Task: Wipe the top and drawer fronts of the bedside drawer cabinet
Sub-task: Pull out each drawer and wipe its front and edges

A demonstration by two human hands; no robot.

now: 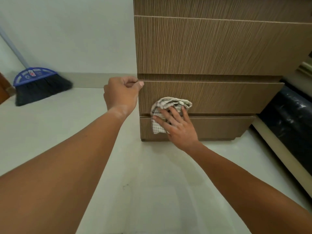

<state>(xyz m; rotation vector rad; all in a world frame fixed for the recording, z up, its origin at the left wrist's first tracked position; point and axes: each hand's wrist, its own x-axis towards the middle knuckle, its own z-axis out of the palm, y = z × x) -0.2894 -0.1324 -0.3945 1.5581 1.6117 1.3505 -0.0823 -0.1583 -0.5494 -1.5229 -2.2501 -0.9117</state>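
The brown wood-grain drawer cabinet (211,48) fills the upper right of the head view, with stacked drawer fronts. My left hand (122,93) grips the top left corner of a lower drawer front (228,97), fingers curled over its edge. My right hand (177,127) lies flat with fingers spread on a crumpled white checked cloth (168,103), pressing it against that drawer front and the gap above the bottom drawer (219,127). The cabinet's top is out of view.
A blue-headed broom with black bristles (40,86) leans against the pale wall at the left. Pale floor (143,183) spreads in front of the cabinet. A dark plastic-wrapped object (290,119) lies right of the cabinet.
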